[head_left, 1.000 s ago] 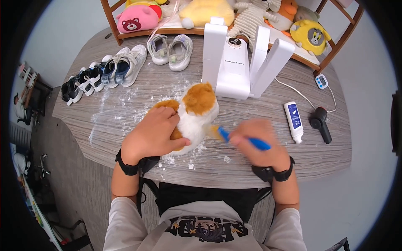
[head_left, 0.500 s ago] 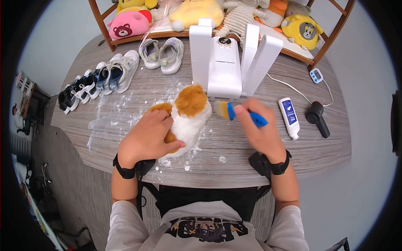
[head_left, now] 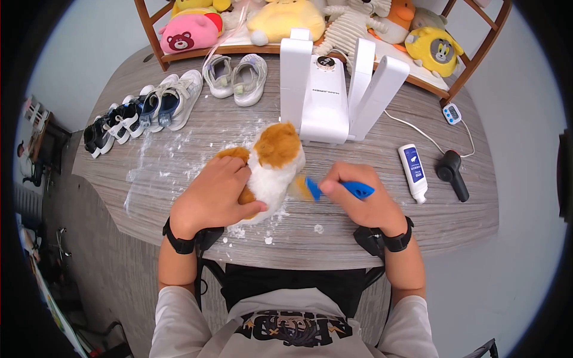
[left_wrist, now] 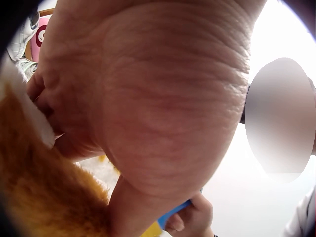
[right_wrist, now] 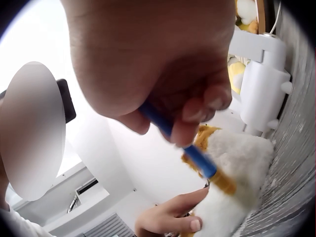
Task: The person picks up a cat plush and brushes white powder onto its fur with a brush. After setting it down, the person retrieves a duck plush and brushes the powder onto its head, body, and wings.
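A white and orange-brown plush toy (head_left: 270, 185) lies on the table, its brown-patched head toward the back. My left hand (head_left: 216, 194) grips it from the left, thumb over the white fur and fingers over the brown part. My right hand (head_left: 361, 197) holds a blue-handled brush (head_left: 360, 190) with a yellow band, the handle inside the curled fingers. Blurred bristles meet the white fur on the toy's right side, also visible in the right wrist view, where the brush (right_wrist: 202, 163) slants down onto the toy (right_wrist: 242, 158). White powder (head_left: 268, 240) is scattered around the toy.
Behind the toy stands a white device with upright arms (head_left: 325, 98). Several shoes (head_left: 173, 101) line the back left. On the right lie a white and blue tube (head_left: 412, 173), a black handheld device (head_left: 452, 174) and a corded timer (head_left: 452, 113). Plush toys fill a wooden shelf (head_left: 250, 49).
The brush touched the toy's side, lifted off to the right and higher half a second ago, and is back against the white fur. My left hand keeps its hold.
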Motion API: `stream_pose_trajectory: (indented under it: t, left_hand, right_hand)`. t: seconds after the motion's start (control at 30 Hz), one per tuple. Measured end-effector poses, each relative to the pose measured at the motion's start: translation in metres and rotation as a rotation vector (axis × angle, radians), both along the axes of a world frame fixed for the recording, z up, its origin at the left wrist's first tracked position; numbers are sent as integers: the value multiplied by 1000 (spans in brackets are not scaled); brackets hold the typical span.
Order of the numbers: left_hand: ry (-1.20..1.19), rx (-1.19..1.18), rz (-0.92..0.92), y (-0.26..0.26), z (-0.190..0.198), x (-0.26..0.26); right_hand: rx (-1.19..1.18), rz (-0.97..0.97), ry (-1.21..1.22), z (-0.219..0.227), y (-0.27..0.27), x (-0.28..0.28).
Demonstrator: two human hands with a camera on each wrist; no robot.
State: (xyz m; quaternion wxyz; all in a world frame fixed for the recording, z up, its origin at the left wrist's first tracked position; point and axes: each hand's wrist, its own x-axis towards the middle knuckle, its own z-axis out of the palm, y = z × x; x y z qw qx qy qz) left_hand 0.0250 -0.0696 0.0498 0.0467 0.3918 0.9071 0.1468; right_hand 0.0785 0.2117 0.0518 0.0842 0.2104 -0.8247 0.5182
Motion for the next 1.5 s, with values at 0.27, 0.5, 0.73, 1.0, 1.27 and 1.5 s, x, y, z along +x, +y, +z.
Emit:
stream_pose_trajectory:
  t: [0.27, 0.5, 0.73, 1.0, 1.27, 1.5]
  left_hand:
    - [-23, -25, 12, -2, 1, 0]
    - [12, 12, -14, -2, -1, 0]
    - [4, -9, -11, -2, -2, -1]
    - [-6, 1, -6, -2, -2, -2]
    - [5, 1, -21, -1, -2, -4]
    - [17, 20, -31, -3, -3, -4]
  right_hand:
    - [-253, -148, 52, 1, 3, 8]
    - [-405, 7, 66, 6, -2, 16]
    - [-24, 175, 165, 9, -7, 10]
    - [-25, 238, 290, 15, 0, 10]
    - [52, 33, 432, 15, 0, 9]
    - [36, -71, 542, 18, 0, 5]
